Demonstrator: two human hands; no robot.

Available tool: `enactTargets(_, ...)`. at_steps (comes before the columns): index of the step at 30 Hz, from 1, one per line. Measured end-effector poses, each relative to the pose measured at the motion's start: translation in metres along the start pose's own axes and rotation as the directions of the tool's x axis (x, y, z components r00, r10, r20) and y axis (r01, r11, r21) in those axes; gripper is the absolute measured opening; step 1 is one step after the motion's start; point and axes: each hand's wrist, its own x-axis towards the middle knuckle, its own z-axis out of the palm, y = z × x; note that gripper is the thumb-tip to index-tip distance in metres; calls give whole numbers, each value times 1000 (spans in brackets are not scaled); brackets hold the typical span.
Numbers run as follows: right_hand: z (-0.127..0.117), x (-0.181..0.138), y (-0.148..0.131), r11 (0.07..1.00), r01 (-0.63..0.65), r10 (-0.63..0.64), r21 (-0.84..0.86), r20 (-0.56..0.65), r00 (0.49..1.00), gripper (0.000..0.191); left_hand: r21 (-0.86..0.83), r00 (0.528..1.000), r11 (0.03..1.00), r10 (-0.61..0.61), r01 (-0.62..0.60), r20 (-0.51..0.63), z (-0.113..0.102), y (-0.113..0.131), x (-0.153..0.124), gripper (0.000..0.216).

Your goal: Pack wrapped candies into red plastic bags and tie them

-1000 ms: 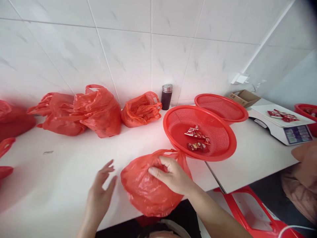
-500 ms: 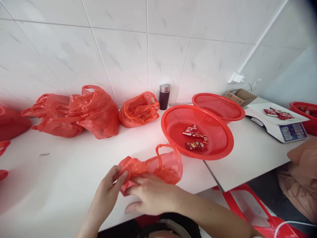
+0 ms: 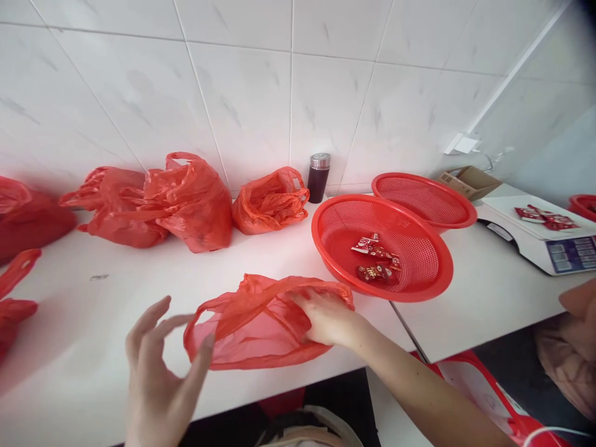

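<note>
A flat, empty-looking red plastic bag (image 3: 251,323) lies on the white table (image 3: 116,298) near its front edge. My right hand (image 3: 326,316) rests on the bag's right end with the fingers curled into the plastic. My left hand (image 3: 158,379) hovers at the bag's left end, fingers spread and holding nothing, the thumb just touching the plastic. Right of the bag stands a red mesh basket (image 3: 419,273) with a few red candy packets (image 3: 377,261) in it.
Several filled red bags (image 3: 186,198) line the tiled wall, with a dark steel-capped bottle (image 3: 318,177) beside them. A second red basket (image 3: 423,198) sits behind the first. A scale (image 3: 549,239) with packets stands at the right; another person's sleeve (image 3: 572,335) shows at the right edge.
The bag went from bunched up between both hands to spread flat on the table. My left hand let go and pulled back toward me; my right hand moved onto the bag's right end.
</note>
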Motion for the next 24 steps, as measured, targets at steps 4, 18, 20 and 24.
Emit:
enactTargets(4, 3, 4, -12, 997, -45, 50, -68, 80, 996, 98, 274, 891, 870, 317, -409, 324, 37, 14, -25, 6)
enactTargets(18, -35, -40, 7, 984, 141, -162, 108, 217, 963, 72, 174, 829, 973, -222, 153, 513, 12, -48, 43, 46)
enactTargets(20, -60, -58, -1, 903, 320, -365, 287, 120, 923, 61, 159, 747, 969, -247, 190, 617, 7, -43, 36, 47)
enactTargets(24, -121, -63, 12, 835, 377, -381, 402, -72, 922, 41, 95, 668, 955, -266, 282, 695, -2, -34, 30, 48)
